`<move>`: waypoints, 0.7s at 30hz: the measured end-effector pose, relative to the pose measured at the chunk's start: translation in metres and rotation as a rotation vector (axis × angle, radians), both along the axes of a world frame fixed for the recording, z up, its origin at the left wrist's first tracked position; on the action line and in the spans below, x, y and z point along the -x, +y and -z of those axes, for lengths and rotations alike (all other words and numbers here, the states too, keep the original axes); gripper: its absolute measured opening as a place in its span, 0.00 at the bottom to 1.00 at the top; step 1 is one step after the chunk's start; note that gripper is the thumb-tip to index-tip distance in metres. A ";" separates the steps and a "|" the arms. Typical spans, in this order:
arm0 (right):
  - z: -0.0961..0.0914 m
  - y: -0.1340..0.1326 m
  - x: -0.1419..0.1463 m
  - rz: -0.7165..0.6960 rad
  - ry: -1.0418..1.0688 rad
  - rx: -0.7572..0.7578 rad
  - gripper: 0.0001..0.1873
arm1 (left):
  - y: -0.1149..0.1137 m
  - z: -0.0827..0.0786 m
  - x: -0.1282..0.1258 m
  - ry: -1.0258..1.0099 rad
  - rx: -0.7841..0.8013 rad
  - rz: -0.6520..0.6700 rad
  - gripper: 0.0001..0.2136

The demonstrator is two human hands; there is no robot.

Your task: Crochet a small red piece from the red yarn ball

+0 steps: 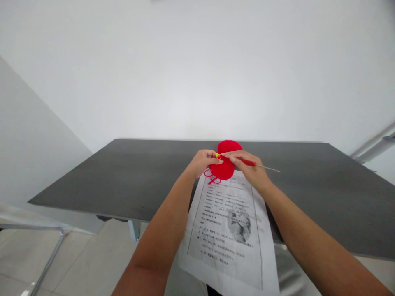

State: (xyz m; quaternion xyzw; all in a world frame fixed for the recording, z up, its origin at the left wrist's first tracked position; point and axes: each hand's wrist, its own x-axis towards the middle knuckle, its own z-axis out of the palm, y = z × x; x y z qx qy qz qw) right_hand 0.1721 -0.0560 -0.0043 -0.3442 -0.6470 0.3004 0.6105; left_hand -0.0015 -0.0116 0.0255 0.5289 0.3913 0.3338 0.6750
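Observation:
My left hand (202,162) is closed in a pinch on the left edge of a round red crochet piece (224,170). A small yellow stitch marker (217,156) shows at its fingertips. Between the fingers of my right hand (251,166) is a crochet hook (250,163) with a red handle. Its thin metal shaft points out to the right, while the other end meets the work near the left fingertips, where details are too small to make out. Loose loops of red yarn (212,177) hang below the piece. Behind it lies a rounded red mass (230,145), seemingly yarn.
A printed sheet (228,263) with text and a dark picture hangs over the front edge of the dark table (123,176) toward my lap. A white wall (197,74) stands behind the table. Metal tubing (49,259) shows at lower left, more (378,146) at right.

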 end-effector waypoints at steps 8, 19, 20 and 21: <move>0.000 0.000 0.001 -0.002 -0.021 -0.029 0.09 | 0.000 0.000 -0.001 0.009 0.017 -0.005 0.13; -0.002 0.000 0.002 -0.010 -0.039 0.001 0.09 | 0.000 0.002 0.000 0.027 0.006 -0.002 0.13; -0.003 0.000 0.002 -0.007 -0.041 0.009 0.09 | 0.000 0.002 -0.001 0.026 0.005 0.000 0.13; -0.003 -0.001 0.002 -0.003 -0.042 0.017 0.09 | 0.000 0.002 -0.001 0.024 0.005 0.004 0.13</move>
